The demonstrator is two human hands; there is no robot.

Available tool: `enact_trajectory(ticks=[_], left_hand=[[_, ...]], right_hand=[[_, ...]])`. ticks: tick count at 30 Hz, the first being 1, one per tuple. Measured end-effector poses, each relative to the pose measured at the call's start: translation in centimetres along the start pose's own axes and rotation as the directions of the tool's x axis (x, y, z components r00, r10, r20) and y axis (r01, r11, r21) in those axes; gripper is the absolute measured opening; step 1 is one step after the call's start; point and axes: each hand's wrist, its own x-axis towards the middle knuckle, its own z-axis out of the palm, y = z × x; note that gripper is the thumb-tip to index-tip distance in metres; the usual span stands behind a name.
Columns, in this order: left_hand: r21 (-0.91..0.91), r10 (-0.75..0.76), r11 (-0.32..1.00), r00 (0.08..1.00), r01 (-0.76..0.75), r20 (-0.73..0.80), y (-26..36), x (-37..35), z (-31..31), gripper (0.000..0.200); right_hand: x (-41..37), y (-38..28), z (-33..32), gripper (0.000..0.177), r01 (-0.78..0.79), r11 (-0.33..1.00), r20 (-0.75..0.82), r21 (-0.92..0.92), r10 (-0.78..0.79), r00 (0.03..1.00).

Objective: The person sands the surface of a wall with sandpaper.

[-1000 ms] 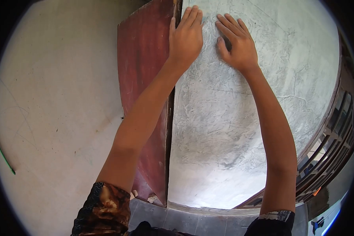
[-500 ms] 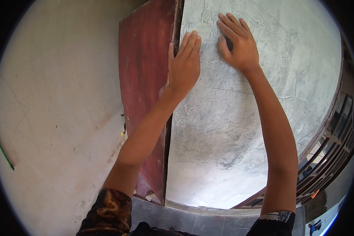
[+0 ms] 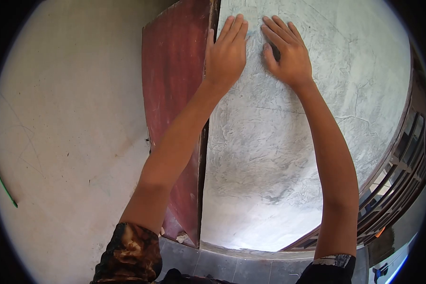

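My left hand (image 3: pixel 226 57) lies against the rough grey plastered wall (image 3: pixel 265 146), fingers stretched upward, close to the dark edge of a reddish-brown wooden door (image 3: pixel 173 75). Its thumb-side and palm are turned to the wall and hidden. Beside its fingertips, a faint bluish mark (image 3: pixel 251 33) shows on the plaster. To the right, my right hand (image 3: pixel 291 59) rests on the same wall with fingers extended and the thumb held apart. Neither hand shows an object in it.
A stained cream wall (image 3: pixel 71 118) stands to the left, with a green strip (image 3: pixel 4 182) at its edge. Dark slatted bars (image 3: pixel 388 189) run along the right. Grey floor tiles (image 3: pixel 217 267) lie below, near the door's foot.
My left hand has slid upward along the wall, covering most of the pale bluish patch that was by its fingertips. My right hand stays in place.
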Motion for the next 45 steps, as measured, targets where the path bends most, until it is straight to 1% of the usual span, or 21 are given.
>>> enact_trajectory(ticks=[3, 6, 8, 10, 12, 14, 16, 18, 20, 23, 24, 26, 29, 30, 32, 33, 36, 40, 42, 43, 45], left_hand=[[0.031, -0.031, 0.999, 0.997, 0.029, 0.066, -1.9, 6.3, 1.4, 0.038], [-0.003, 0.006, 1.000, 1.000, -0.006, 0.001, -0.8, 3.3, 0.8, 0.036], [0.023, -0.026, 0.999, 1.000, 0.026, 0.004, 1.2, -1.5, -0.7, 0.036], [0.045, -0.057, 0.998, 0.994, 0.053, 0.093, 1.7, -3.7, -1.7, 0.036], [0.050, -0.048, 0.998, 0.996, 0.045, 0.069, 0.5, 0.0, -0.2, 0.037], [0.006, -0.033, 0.999, 0.999, 0.034, -0.035, -0.8, 4.5, 1.2, 0.034], [0.005, -0.011, 1.000, 1.000, 0.011, -0.015, -1.3, 5.0, 1.3, 0.034], [0.009, 0.004, 1.000, 1.000, -0.004, 0.012, -0.7, 3.1, 0.8, 0.033], [0.081, -0.046, 0.996, 0.996, 0.039, 0.081, 1.4, -2.3, -1.0, 0.038], [0.065, -0.063, 0.996, 0.993, 0.056, 0.105, 1.8, -3.8, -1.5, 0.038], [0.067, -0.067, 0.996, 0.992, 0.060, 0.106, 1.4, -2.2, -1.1, 0.038], [0.000, -0.037, 0.999, 0.999, 0.037, -0.016, -0.4, 3.4, 1.0, 0.035], [-0.028, 0.020, 0.999, 0.996, -0.023, -0.091, -1.2, 5.5, 2.1, 0.037], [-0.026, 0.018, 0.999, 0.996, -0.021, -0.088, -0.8, 4.1, 1.8, 0.037], [-0.023, -0.071, 0.997, 0.997, 0.072, 0.039, 1.1, -1.5, 0.0, 0.039], [0.026, -0.081, 0.997, 0.992, 0.079, 0.095, 2.1, -3.4, -1.2, 0.038], [0.043, -0.031, 0.999, 0.997, 0.028, 0.073, 0.7, -1.4, -0.8, 0.037], [0.005, -0.048, 0.999, 0.998, 0.048, -0.045, -2.6, 5.6, 2.2, 0.035], [0.010, -0.073, 0.997, 0.997, 0.074, -0.037, -0.8, 1.6, 0.6, 0.037], [-0.004, -0.084, 0.996, 0.996, 0.084, -0.013, -0.1, -1.3, 0.0, 0.037], [0.014, -0.092, 0.996, 0.994, 0.092, 0.060, 0.9, -3.4, -1.6, 0.037]], right_hand=[[0.1, -0.3, -0.1, 0.044, -0.010, 1.000, 0.001, 0.006, 0.010, 1.000], [0.0, -0.1, -0.3, 0.043, 0.002, 1.000, 0.007, 0.013, -0.002, 1.000], [0.1, 0.0, -0.2, 0.043, 0.014, 1.000, 0.003, 0.028, -0.014, 1.000], [0.0, 0.0, 0.0, 0.043, 0.016, 1.000, -0.005, 0.004, -0.016, 1.000], [0.1, -0.1, -0.2, 0.043, 0.012, 1.000, 0.000, 0.017, -0.012, 1.000], [0.2, -0.1, -0.1, 0.043, 0.005, 1.000, -0.002, 0.020, -0.005, 1.000], [0.1, -0.2, -0.1, 0.043, -0.014, 1.000, -0.006, 0.003, 0.014, 1.000], [0.0, -0.2, 0.0, 0.043, -0.012, 1.000, -0.009, 0.005, 0.012, 1.000], [0.1, -0.1, 0.1, 0.043, -0.007, 1.000, -0.014, 0.014, 0.007, 1.000], [0.0, 0.0, 0.2, 0.043, -0.015, 1.000, -0.023, 0.019, 0.015, 1.000], [-0.1, -0.1, 0.2, 0.043, -0.014, 0.999, -0.021, 0.030, 0.014, 1.000], [0.1, 0.1, 0.2, 0.042, -0.007, 1.000, -0.027, 0.028, 0.008, 1.000], [0.2, 0.0, 0.1, 0.037, 0.013, 1.000, -0.044, -0.020, -0.014, 0.999], [0.2, 0.0, 0.1, 0.037, 0.012, 1.000, -0.045, -0.020, -0.013, 0.999], [0.0, -0.2, 0.2, 0.037, 0.006, 1.000, -0.051, -0.012, -0.007, 0.999], [0.0, -0.2, 0.2, 0.037, 0.011, 1.000, -0.052, -0.006, -0.011, 0.999], [0.2, 0.0, 0.2, 0.037, 0.014, 1.000, -0.052, -0.006, -0.015, 0.999], [0.1, -0.1, 0.1, 0.038, 0.006, 1.000, -0.040, -0.017, -0.007, 0.999], [0.2, -0.1, 0.0, 0.038, 0.014, 1.000, -0.039, -0.008, -0.015, 0.999], [0.1, -0.1, 0.0, 0.038, 0.013, 1.000, -0.042, 0.006, -0.013, 0.999], [-0.1, -0.1, 0.0, 0.038, 0.018, 1.000, -0.041, 0.008, -0.017, 0.999]])
